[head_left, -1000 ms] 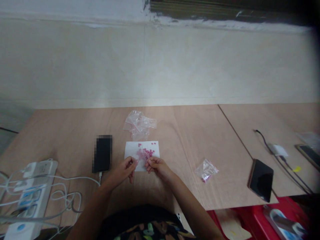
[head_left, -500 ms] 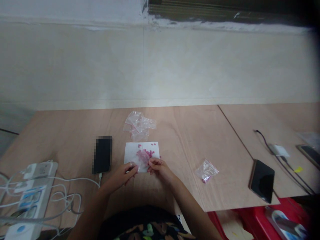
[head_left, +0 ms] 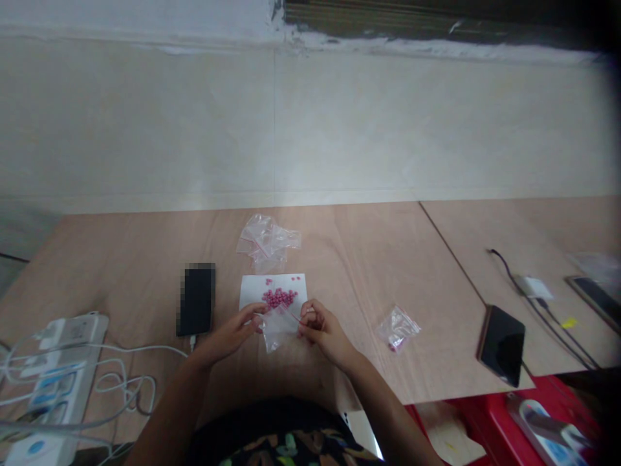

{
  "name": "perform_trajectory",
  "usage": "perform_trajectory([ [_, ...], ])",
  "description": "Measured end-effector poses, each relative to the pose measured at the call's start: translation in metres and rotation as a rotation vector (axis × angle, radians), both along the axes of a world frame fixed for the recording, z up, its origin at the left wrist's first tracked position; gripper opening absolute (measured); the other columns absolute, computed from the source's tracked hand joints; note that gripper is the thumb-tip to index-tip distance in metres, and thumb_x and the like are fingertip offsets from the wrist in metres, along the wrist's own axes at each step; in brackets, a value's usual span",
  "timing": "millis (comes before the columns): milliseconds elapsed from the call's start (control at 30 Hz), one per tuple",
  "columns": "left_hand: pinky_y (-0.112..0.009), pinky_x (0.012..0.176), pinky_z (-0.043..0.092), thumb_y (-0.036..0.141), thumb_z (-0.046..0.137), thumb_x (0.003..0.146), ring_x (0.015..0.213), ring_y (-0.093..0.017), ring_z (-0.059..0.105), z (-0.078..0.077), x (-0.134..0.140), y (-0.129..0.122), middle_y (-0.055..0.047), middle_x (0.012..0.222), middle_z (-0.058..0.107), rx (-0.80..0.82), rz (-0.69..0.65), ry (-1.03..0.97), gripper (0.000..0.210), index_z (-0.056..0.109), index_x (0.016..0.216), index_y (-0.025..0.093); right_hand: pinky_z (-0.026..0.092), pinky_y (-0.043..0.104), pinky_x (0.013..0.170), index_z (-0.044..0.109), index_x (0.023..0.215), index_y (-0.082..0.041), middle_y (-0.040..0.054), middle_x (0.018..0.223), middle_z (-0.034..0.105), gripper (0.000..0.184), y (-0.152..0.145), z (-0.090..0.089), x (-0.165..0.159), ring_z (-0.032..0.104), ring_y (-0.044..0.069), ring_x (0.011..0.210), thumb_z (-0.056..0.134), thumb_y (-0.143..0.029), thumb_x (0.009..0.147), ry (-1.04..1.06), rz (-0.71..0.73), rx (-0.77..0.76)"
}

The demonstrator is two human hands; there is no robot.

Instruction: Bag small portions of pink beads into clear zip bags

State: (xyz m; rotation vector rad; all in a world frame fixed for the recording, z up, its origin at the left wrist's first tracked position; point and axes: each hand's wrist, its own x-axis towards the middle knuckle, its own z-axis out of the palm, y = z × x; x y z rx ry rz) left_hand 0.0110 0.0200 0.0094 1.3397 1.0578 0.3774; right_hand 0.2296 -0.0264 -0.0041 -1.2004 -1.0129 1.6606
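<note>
A small clear zip bag (head_left: 277,331) with a pink strip along its top is stretched between my hands, its lower end pointing toward me. My left hand (head_left: 239,331) pinches one side of it, and my right hand (head_left: 321,329) pinches the opposite top corner with fingers curled. Just beyond the bag, a heap of small pink beads (head_left: 278,298) lies on a white sheet of paper (head_left: 250,288), with a few beads apart near its far edge. The bag covers the near part of the sheet. No beads can be made out inside it.
Behind the sheet is a pile of clear zip bags (head_left: 266,241). Another bag (head_left: 398,327) with something pink inside lies to the right. A black phone (head_left: 198,301) and a power strip (head_left: 63,382) with white cables are left; a dark phone (head_left: 503,346) is right.
The zip bag has come nearer to me and spread out between my hands, uncovering more of the bead heap. My hands have moved slightly apart. The whole view has shifted a little.
</note>
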Motion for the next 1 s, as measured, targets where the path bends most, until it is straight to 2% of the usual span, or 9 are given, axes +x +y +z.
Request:
perform_trajectory([
  [167,-0.033,0.068,0.047,0.062,0.040,0.073,0.074,-0.018,0.056,-0.001,0.022,0.010,-0.008,0.085,0.058,-0.170,0.025,-0.150,0.060,0.053,0.106,0.013,0.032,0.021,0.047,0.041,0.086,-0.021,-0.0058,0.058,0.055,0.022,0.008,0.019,0.001,0.045,0.010,0.048,0.051,-0.011,0.068,-0.360,0.091,0.169],
  [267,-0.030,0.062,0.047,0.062,0.026,0.078,0.072,-0.017,0.057,-0.003,0.029,0.012,-0.009,0.085,0.058,-0.281,0.097,-0.210,0.064,0.052,0.106,0.012,0.033,0.022,0.051,0.042,0.086,-0.021,-0.0051,0.059,0.056,0.023,0.008,0.026,0.001,0.047,0.011,0.051,0.050,-0.009,0.068,-0.447,0.115,0.201],
  [367,-0.026,0.055,0.045,0.055,0.042,0.076,0.060,-0.012,0.054,-0.007,0.031,0.013,-0.004,0.077,0.057,-0.254,0.087,-0.155,0.049,0.055,0.097,0.013,0.034,0.023,0.052,0.043,0.088,-0.022,-0.0046,0.061,0.058,0.022,0.004,0.027,-0.001,0.048,0.011,0.053,0.051,-0.011,0.069,-0.419,0.143,0.211],
  [433,-0.023,0.051,0.044,0.048,0.056,0.070,0.053,-0.009,0.050,-0.008,0.029,0.012,0.001,0.066,0.053,-0.220,0.061,-0.141,0.041,0.056,0.090,0.013,0.034,0.023,0.051,0.044,0.090,-0.023,-0.0038,0.064,0.059,0.023,0.001,0.022,0.000,0.049,0.012,0.053,0.053,-0.016,0.070,-0.368,0.133,0.195],
  [500,-0.022,0.048,0.042,0.045,0.061,0.066,0.049,-0.008,0.047,-0.008,0.026,0.012,0.004,0.062,0.050,-0.196,0.093,-0.146,0.038,0.056,0.086,0.013,0.035,0.024,0.051,0.044,0.093,-0.023,-0.0031,0.066,0.058,0.027,-0.002,0.009,0.005,0.048,0.012,0.053,0.057,-0.021,0.068,-0.386,0.026,0.163],
  [600,-0.021,0.049,0.041,0.044,0.060,0.067,0.048,-0.007,0.048,-0.006,0.017,0.013,0.004,0.063,0.051,-0.150,0.180,-0.103,0.034,0.056,0.081,0.013,0.036,0.026,0.053,0.045,0.094,-0.021,-0.0017,0.068,0.054,0.032,-0.003,-0.019,0.017,0.046,0.013,0.054,0.059,-0.023,0.066,-0.599,-0.253,0.095],
  [667,-0.022,0.052,0.042,0.042,0.058,0.069,0.050,-0.008,0.050,-0.003,0.011,0.013,0.003,0.063,0.051,-0.121,0.211,-0.055,0.032,0.057,0.079,0.012,0.038,0.028,0.058,0.047,0.096,-0.020,-0.0004,0.069,0.053,0.032,-0.001,-0.036,0.024,0.048,0.015,0.059,0.057,-0.023,0.066,-0.712,-0.330,0.064],
  [800,-0.024,0.058,0.043,0.040,0.059,0.069,0.054,-0.010,0.054,-0.001,0.001,0.013,0.002,0.066,0.055,-0.086,0.226,0.005,0.030,0.059,0.079,0.012,0.039,0.031,0.065,0.054,0.084,-0.019,0.0040,0.075,0.054,0.016,0.006,-0.053,0.026,0.050,0.018,0.069,0.052,-0.019,0.068,-0.807,-0.301,0.100],
  [1000,-0.028,0.065,0.045,0.037,0.062,0.066,0.062,-0.014,0.059,-0.002,-0.006,0.009,0.000,0.069,0.060,-0.098,0.211,-0.006,0.032,0.056,0.087,0.013,0.038,0.030,0.063,0.055,0.074,-0.018,0.0046,0.072,0.055,0.008,0.017,-0.052,0.013,0.049,0.018,0.066,0.048,-0.023,0.074,-0.790,-0.330,0.133],
])
